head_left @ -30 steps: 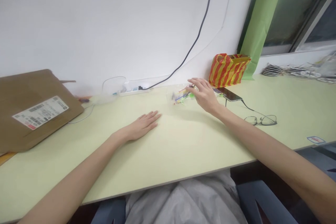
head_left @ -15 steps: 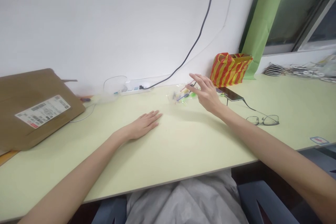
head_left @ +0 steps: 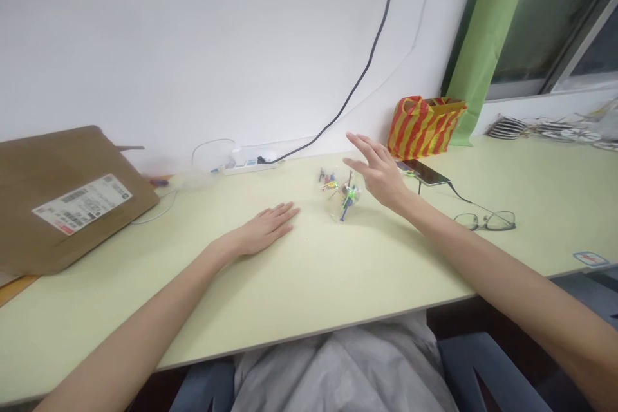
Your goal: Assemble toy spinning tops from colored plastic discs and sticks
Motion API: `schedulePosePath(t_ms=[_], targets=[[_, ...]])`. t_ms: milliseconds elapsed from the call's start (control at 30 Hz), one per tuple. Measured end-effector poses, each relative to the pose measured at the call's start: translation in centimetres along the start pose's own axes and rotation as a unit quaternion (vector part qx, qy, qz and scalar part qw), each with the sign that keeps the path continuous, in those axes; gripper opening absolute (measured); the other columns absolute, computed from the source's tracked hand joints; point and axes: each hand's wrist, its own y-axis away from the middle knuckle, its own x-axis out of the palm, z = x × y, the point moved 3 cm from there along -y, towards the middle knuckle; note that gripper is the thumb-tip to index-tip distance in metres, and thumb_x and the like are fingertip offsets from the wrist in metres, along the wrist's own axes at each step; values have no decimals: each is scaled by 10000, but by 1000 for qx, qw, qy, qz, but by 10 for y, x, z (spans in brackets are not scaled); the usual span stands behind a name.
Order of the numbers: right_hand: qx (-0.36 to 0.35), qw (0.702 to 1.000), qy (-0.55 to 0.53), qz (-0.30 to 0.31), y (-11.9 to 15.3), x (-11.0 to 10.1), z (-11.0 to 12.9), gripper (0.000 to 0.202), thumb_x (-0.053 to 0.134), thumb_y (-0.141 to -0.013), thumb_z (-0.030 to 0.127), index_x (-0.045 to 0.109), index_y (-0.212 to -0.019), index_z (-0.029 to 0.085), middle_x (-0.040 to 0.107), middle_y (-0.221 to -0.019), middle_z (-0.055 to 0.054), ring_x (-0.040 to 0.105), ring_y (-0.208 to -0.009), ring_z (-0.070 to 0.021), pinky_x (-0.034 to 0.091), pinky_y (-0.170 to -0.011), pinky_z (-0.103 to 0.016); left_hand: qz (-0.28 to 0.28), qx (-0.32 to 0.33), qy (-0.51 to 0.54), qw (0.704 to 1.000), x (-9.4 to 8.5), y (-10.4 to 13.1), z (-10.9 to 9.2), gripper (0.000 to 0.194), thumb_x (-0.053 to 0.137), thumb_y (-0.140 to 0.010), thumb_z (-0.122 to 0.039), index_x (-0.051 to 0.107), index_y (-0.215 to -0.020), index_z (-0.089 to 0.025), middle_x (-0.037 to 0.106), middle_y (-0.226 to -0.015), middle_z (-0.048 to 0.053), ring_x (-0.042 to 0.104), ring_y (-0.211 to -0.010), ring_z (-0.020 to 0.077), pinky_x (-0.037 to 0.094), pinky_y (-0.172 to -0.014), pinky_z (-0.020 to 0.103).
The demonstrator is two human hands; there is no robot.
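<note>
Pieces (head_left: 348, 196) in clear plastic, shifted closer, right hand (head_left: 380, 174) open

On your table (head_left: 270, 296), the box (head_left: 53, 167) lies left. Right of it, along the wall (head_left: 193, 45), sits the power strip (head_left: 246, 168), the cable (head_left: 369, 64) running into it. Farther right, nearer you, is the packet (head_left: 347, 196). Beyond that, rightward, stands the bag (head_left: 425, 129), the phone (head_left: 427, 172) before it. Your glasses (head_left: 499, 221) lie nearer, right of the phone.
</note>
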Motion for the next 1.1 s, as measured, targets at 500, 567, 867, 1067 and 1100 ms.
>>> schedulePosePath(t_ms=[500, 567, 867, 1067, 1100], targets=[[98, 989, 37, -108, 2, -13, -27, 322, 491, -892, 129, 745, -1045, 254, 402, -1569, -28, 382, -1409, -376, 380, -1098, -663, -13, -1, -12, 1000, 4, 2, 1, 638, 199, -1047, -596, 204, -1610, -295, 124, -1684, 25, 145, -1558, 230, 125, -1272, 444], [116, 984, 44, -129, 2, -16, -35, 304, 502, -893, 150, 750, -1035, 255, 433, -1538, -39, 384, -1392, -389, 372, -1086, -689, -30, 14, -15, 999, 5, 3, -6, 624, 206, -1054, -572, 188, -1614, -298, 113, -1686, 29, 164, -1554, 239, 150, -1269, 445], [216, 951, 47, -217, 4, -37, -62, 239, 523, -937, 296, 751, -917, 227, 550, -1356, -85, 429, -1271, -351, 415, -1049, -618, -131, 120, -68, 982, 1, 1, -73, 631, 265, -1072, -434, -20, -1623, -320, 6, -1702, 11, 54, -1570, 238, 74, -1284, 463], [222, 960, -25, -168, 5, -7, -50, 296, 508, -961, 377, 687, -797, 207, 584, -1178, -146, 488, -1150, -327, 427, -1021, -550, -159, 182, -137, 961, 5, -16, -89, 608, 269, -1066, -410, 74, -1629, -286, 85, -1697, 34, 89, -1567, 262, 65, -1273, 476], [211, 964, -39, -157, 3, 1, -43, 294, 501, -965, 371, 673, -797, 202, 580, -1179, -151, 505, -1132, -317, 431, -1017, -535, -164, 190, -150, 956, 5, -22, -91, 602, 272, -1064, -403, 98, -1628, -283, 99, -1696, 34, 89, -1567, 261, 66, -1272, 474]])
